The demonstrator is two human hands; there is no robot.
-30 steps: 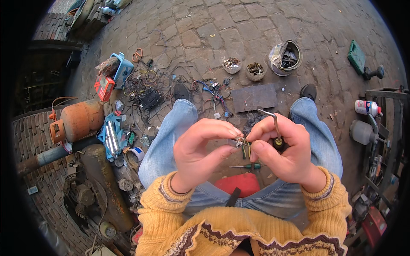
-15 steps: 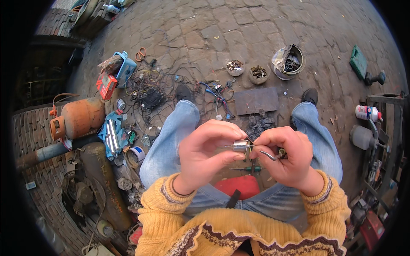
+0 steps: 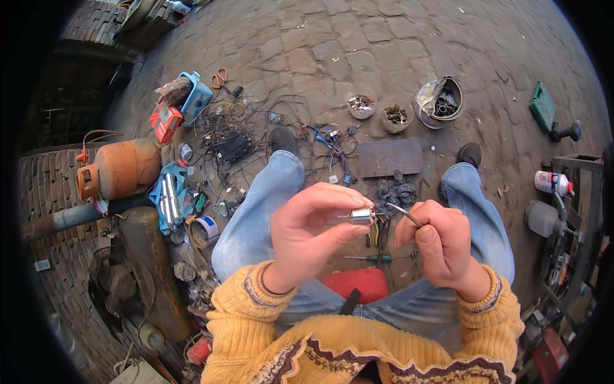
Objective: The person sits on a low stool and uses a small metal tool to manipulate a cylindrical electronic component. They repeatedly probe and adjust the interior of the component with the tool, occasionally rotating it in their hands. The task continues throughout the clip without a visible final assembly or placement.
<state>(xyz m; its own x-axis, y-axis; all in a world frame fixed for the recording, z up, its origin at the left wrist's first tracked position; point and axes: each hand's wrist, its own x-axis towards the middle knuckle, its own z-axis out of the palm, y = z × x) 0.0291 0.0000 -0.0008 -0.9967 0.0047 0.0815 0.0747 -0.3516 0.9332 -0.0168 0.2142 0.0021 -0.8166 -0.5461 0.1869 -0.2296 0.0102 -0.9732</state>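
Head view: the left hand [image 3: 295, 232] pinched a small silver metal cylinder [image 3: 362, 216] between its fingers; the right hand [image 3: 441, 246], withdrawn toward four o'clock, gripped a bent grey metal hook [image 3: 405, 213], leaving the cylinder's end exposed.

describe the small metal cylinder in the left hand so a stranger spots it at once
Find the spread blue jeans, then the left hand held over them. It pinches the small metal cylinder; unlike the longer silver tubes on blue plastic farther left, this one is stubby, with a thin shaft poking leftward.
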